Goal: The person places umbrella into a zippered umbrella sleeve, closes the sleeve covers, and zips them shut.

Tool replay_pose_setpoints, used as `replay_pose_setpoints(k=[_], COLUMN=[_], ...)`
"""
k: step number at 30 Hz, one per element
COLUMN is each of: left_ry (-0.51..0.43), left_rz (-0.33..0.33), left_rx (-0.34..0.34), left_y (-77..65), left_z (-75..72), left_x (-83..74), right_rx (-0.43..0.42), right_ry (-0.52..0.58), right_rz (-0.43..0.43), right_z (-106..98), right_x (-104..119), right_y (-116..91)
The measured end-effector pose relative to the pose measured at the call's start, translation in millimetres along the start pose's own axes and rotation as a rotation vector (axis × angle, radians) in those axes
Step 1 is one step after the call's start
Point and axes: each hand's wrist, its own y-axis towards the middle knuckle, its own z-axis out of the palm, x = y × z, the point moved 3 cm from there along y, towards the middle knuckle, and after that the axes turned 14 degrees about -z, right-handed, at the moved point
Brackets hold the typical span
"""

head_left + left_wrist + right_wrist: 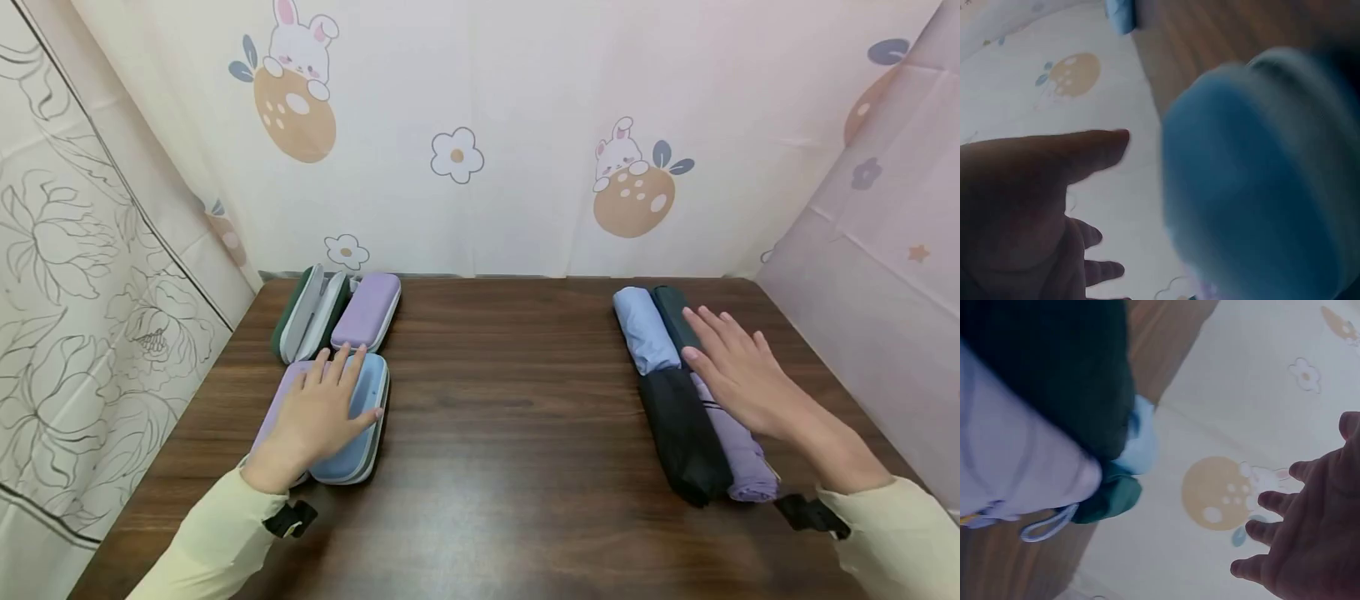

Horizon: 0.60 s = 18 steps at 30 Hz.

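My left hand [318, 417], fingers spread, hovers above a blue zip case [367, 425] and a purple case [283, 392] that it partly hides. In the left wrist view a gap separates the thumb from the blue case [1241, 181]. Behind them lie another purple case [369, 308] and a dark green case with pale grey inner faces [303, 321]. My right hand [742, 371] is stretched out over rolled fabric bundles that look like folded umbrellas: light blue [647, 329], dark green [672, 308], black [684, 433] and purple [738, 458]. It holds none of them.
The brown wooden table [510, 417] spreads between the two groups. A printed curtain [525, 100] hangs along its back edge, with more cloth at the left [112, 250] and right sides. A cord loop [1050, 525] hangs from the purple bundle.
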Motion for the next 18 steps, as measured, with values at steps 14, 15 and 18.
replay_pose_setpoints(k=[14,15,18], left_ry=[-0.089,-0.093,-0.106], left_rz=[-0.104,-0.11,-0.122], left_rx=[0.048,0.048,0.034], left_y=[-4.3,-4.4,-5.5], left_z=[22.0,22.8,25.5], left_x=[-2.9,-3.2,-4.1], right_rx=[-0.004,0.007,0.03], right_ry=[0.04,0.039,0.028], right_rz=[0.144,0.17,0.249], right_z=[30,32,39], right_x=[-27,-29,-36], right_y=[-24,-26,-33])
